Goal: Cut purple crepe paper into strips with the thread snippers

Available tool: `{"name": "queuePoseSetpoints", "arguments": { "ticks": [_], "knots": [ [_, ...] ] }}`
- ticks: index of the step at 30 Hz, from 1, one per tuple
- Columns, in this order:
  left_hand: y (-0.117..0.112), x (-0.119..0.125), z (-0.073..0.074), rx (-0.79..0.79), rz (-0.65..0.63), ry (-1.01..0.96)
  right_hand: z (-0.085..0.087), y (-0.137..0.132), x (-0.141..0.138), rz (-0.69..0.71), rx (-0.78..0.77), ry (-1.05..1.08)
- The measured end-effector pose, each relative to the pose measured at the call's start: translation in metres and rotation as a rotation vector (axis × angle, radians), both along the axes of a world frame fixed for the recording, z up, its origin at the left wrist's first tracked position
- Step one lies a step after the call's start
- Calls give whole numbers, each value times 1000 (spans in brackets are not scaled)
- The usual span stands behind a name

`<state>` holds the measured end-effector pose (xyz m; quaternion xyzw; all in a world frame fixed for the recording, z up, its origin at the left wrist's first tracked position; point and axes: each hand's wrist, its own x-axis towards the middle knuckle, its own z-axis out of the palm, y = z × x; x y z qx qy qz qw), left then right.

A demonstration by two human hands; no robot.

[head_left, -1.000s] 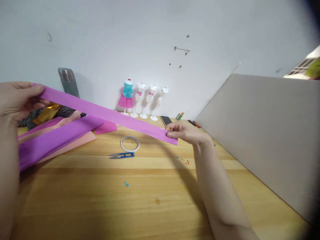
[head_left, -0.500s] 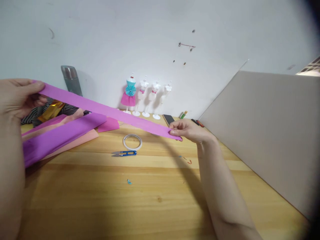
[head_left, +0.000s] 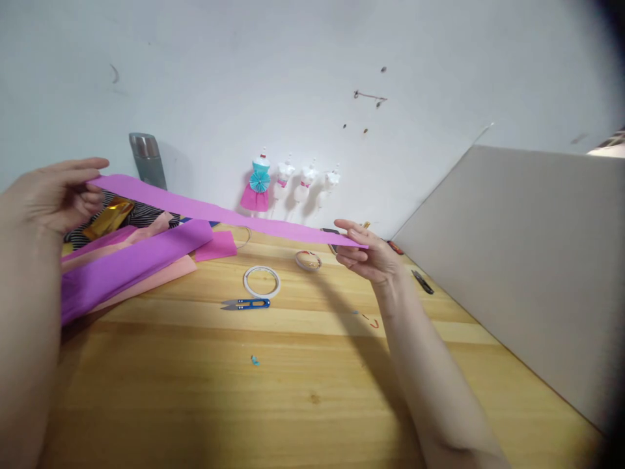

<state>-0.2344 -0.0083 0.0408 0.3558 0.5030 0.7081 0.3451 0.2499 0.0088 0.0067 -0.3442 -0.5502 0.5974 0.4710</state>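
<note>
A long purple strip of crepe paper (head_left: 219, 213) is stretched through the air across the view, above the table. My left hand (head_left: 66, 192) grips its left end between thumb and fingers, the index finger reaching out straight. At the other end, my right hand (head_left: 368, 254) has the strip between its fingers, palm turned up and index finger raised. Below the strip on the wood lie a white roll of tape (head_left: 262, 282) and blue thread snips (head_left: 247, 304), their points to the left.
Folded purple (head_left: 141, 267), pink and peach crepe paper lies at left beside gold foil (head_left: 110, 218). Several small mannequins (head_left: 284, 179) stand by the wall, one dressed (head_left: 258, 185). A bottle (head_left: 147, 163), a small dish (head_left: 308, 261), a cutter (head_left: 422, 282) and a white board (head_left: 512, 260) are around.
The strip has become more level, its right end raised and its left end lowered. My right hand has turned palm up, and the small dish and cutter have come into view.
</note>
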Motion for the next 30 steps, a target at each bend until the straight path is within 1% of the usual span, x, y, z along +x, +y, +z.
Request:
{"name": "queuePoseSetpoints", "arguments": {
  "ticks": [3, 7, 10, 13, 15, 18, 21, 25, 27, 30],
  "knots": [
    [-2, 5, 4, -14, -52, -120, 2, -2, -3, -55, 47, 63],
    [-1, 6, 5, -65, -89, -220, 2, -2, -3, -136, 185, 151],
    [2, 9, 4, -63, -105, -270, 2, -2, -3, -193, 271, 121],
    [1, 18, 5, -29, -175, -297, 2, -4, -4, -244, 315, 64],
    [-2, 27, 7, -6, -218, -311, 3, -5, -6, -255, 324, 96],
    [-8, 39, 10, 2, -232, -297, 5, -5, -9, -285, 322, 140],
    [-10, 46, 10, -2, -246, -210, 7, -3, -9, -338, 296, 170],
    [-5, 49, 8, -12, -288, -71, 9, -1, -7, -381, 211, 271],
    [-2, 51, 6, -18, -265, -40, 9, -2, -7, -420, 184, 276],
    [2, 54, 5, -25, -173, -56, 11, -3, -5, -501, 202, 210]
  ]
}}
